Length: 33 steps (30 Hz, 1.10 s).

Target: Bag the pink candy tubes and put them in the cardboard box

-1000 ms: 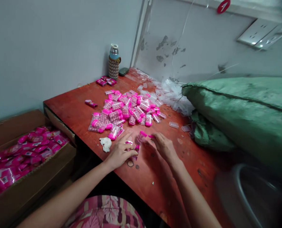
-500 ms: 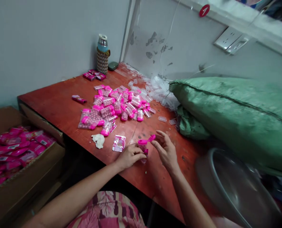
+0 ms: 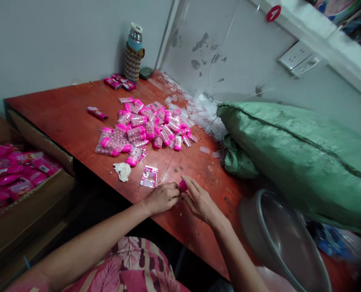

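Near the front edge of the red table [image 3: 198, 239], my left hand [image 3: 165, 198] is closed around a small container with a pink cap [image 3: 183, 186], its body mostly hidden by the fingers. My right hand [image 3: 198, 198] presses its fingers and thumb on the pink cap from the right. A flat pink and silver sachet [image 3: 149, 176] lies just left of the hands, with a crumpled white lump [image 3: 122, 171] beside it. Farther back is a heap of clear containers with pink caps [image 3: 150, 125], filled with pink beads.
A cardboard box [image 3: 31, 207] of pink packets stands at the left. At the right are a green sack [image 3: 289, 154] and a grey basin [image 3: 286, 239]. A bottle in a knitted sleeve [image 3: 133, 61] and clear plastic pieces [image 3: 206, 113] are at the back.
The view has shifted slightly. My right hand has moved in to the container, and its fingers have closed on the pink cap, which stood open before. My left hand still grips it.
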Each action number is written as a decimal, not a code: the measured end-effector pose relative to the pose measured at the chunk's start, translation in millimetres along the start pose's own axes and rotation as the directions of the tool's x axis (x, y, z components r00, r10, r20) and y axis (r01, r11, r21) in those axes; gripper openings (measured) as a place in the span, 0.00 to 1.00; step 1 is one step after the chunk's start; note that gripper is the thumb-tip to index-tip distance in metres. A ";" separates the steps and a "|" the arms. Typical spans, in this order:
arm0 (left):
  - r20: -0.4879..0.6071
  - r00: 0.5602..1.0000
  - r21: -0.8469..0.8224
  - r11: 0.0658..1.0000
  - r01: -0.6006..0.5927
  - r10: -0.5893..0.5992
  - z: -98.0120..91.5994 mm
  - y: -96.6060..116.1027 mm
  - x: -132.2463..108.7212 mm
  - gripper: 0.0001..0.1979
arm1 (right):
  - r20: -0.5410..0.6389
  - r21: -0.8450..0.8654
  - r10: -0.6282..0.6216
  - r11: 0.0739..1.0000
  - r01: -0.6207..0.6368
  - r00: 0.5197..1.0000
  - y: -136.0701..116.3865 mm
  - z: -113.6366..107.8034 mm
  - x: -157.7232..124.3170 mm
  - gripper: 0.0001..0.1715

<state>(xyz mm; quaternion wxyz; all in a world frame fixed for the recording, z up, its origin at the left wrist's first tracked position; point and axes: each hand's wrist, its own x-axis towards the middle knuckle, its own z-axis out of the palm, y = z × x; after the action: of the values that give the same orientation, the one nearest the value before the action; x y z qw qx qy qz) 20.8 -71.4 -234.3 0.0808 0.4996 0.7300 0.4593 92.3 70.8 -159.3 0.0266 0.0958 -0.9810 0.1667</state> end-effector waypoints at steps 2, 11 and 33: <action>0.007 1.000 -0.017 1.000 0.011 -0.011 0.7 -0.8 -0.7 0.10 | 0.025 -0.011 -0.032 0.999 0.032 0.999 2.2 -0.9 -1.0 0.31; -0.004 0.998 -0.106 0.992 0.068 -0.069 2.5 -4.1 -1.3 0.11 | -0.138 -0.034 0.022 0.999 -0.027 0.990 -0.5 26.7 -3.1 0.26; 0.154 0.981 -0.664 0.723 0.192 -0.119 -18.3 10.6 6.1 0.10 | -0.048 0.280 0.035 0.960 -0.020 0.998 12.4 -12.3 -3.8 0.23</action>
<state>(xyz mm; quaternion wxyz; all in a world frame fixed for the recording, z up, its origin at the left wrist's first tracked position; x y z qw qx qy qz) 14.2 -76.5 -213.9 0.3314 0.3956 0.5479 0.6584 93.8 87.0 -152.0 0.0363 0.0807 -0.9479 0.3062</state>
